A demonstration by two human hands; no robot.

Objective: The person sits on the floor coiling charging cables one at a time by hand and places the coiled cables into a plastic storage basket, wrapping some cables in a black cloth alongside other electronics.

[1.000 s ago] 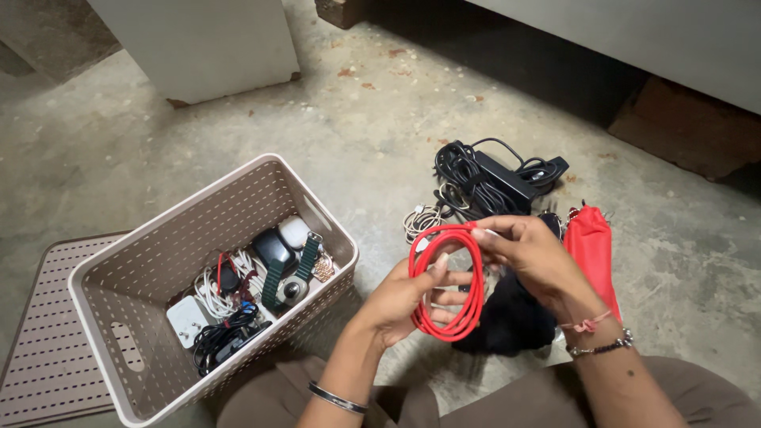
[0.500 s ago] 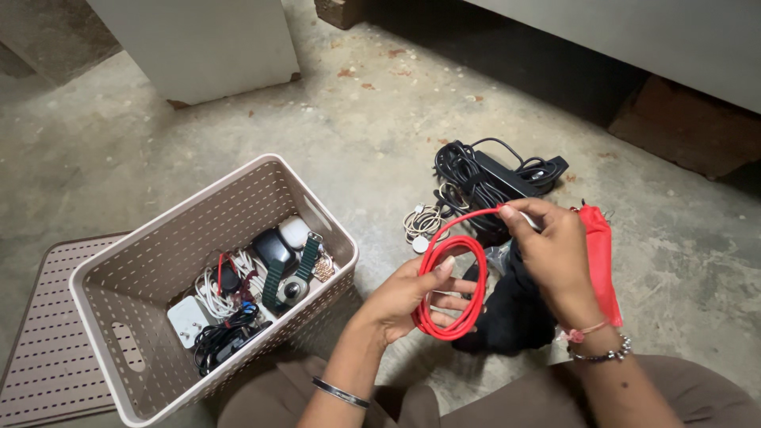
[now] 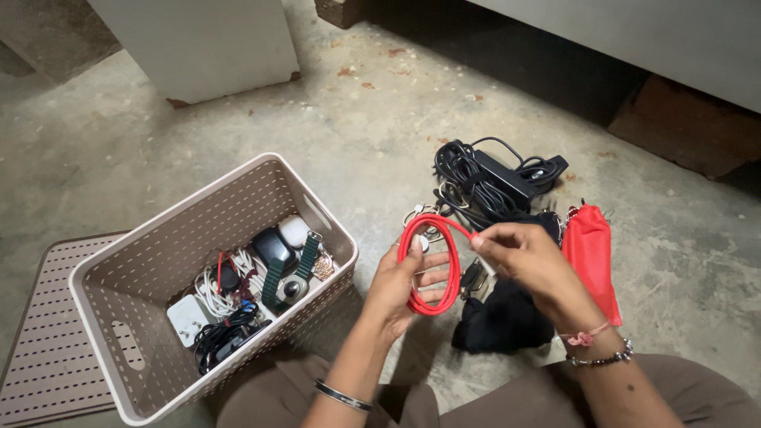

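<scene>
A red cable is coiled into a loop in front of me. My left hand grips the coil from the left, fingers through the loop. My right hand pinches the cable's free end near its white plug, just right of the coil. Left of my hands stands a beige perforated basket holding white and black cables, a small white charger, a watch with a green strap and a white case.
On the concrete floor beyond my hands lies a black power adapter with bundled black cord. A red cloth pouch and a black cloth lie by my right wrist. The basket's lid lies at the far left.
My right hand has come back in from the right toward the coil, bringing the cable's end with it. The loop has tightened and stands more upright in my left hand.
</scene>
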